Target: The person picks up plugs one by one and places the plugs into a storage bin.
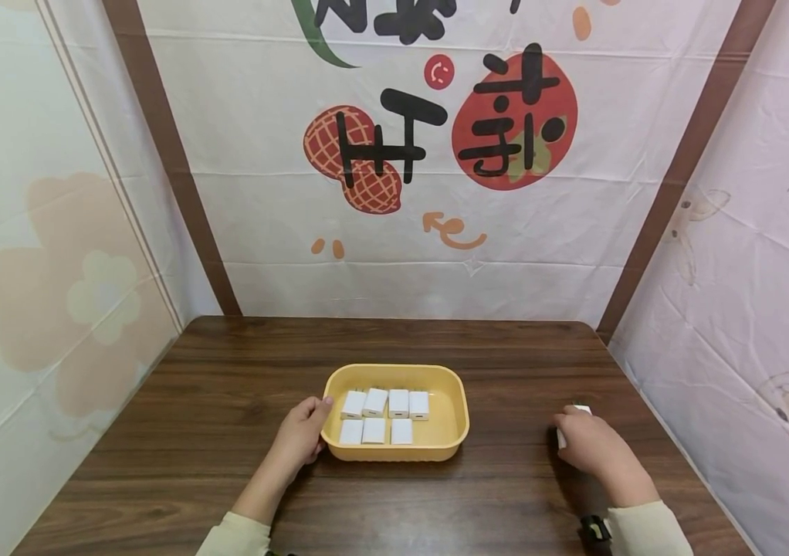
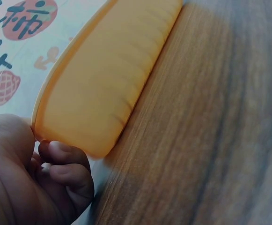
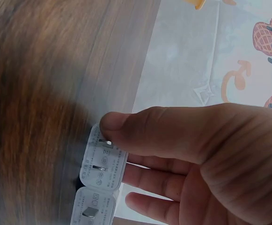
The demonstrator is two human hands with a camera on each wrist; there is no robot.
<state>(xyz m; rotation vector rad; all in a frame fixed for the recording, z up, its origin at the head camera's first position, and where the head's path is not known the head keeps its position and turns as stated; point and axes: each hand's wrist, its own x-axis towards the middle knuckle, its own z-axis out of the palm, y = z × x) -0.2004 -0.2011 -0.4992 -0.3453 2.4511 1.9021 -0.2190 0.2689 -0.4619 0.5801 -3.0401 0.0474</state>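
A yellow plastic tray point(image 1: 394, 454) sits mid-table with several white chargers point(image 1: 398, 403) in two rows inside it. My left hand point(image 1: 300, 432) grips the tray's left end, thumb at the rim and the other fingers curled against the outer wall. Off to the right, my right hand point(image 1: 596, 448) pinches a white charger point(image 3: 103, 164), with the thumb on one side and fingers behind. Two metal prongs stick out of its printed face. A second white charger point(image 3: 93, 206) lies right alongside it, partly cut off in the right wrist view.
The brown wood-grain table point(image 1: 193, 432) stretches to a white printed curtain point(image 1: 269, 232) at the back. Similar curtains hang along both sides. A dark band with a buckle point(image 1: 596, 528) shows at the right wrist.
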